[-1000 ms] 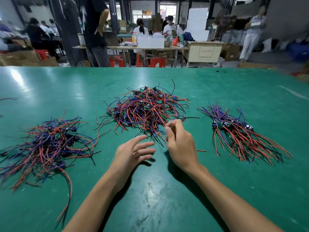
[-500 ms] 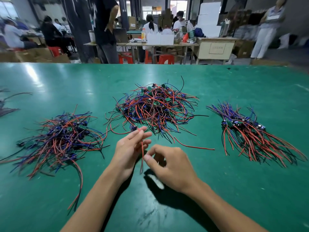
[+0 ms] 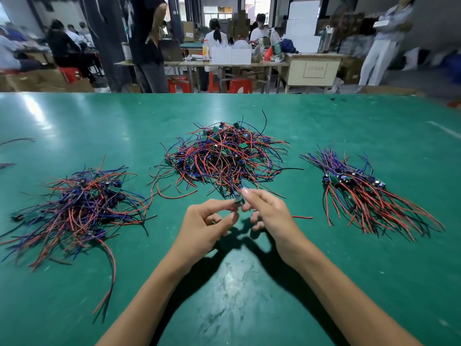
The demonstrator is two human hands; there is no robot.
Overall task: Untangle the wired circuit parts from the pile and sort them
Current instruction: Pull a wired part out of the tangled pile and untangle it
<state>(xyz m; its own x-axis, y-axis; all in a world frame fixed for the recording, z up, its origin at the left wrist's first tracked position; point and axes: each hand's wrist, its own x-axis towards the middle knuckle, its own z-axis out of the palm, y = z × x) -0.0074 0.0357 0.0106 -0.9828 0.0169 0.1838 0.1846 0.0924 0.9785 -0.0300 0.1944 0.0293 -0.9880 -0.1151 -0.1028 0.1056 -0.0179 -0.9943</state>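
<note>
Head view looks down on a green table carrying three heaps of red, blue and black wired circuit parts. Both hands meet just in front of the middle heap, lifted a little off the surface. Between them sits one small circuit part, a dark green board whose wires trail up into the near edge of the tangled pile. Right hand pinches that part between thumb and forefinger, its other fingers curled loosely beneath. Left hand has thumb and fingers bent in toward the same part, fingertips touching it or its leads (motion blur makes the exact contact hard to read). A loose red wire lies flat on the table just right of the right hand. On the right, well apart, lies the sorted bundle, its boards lined up and wires fanned toward the near right. On the left lies a looser heap, blurred, with one long red wire curling toward the near edge.
</note>
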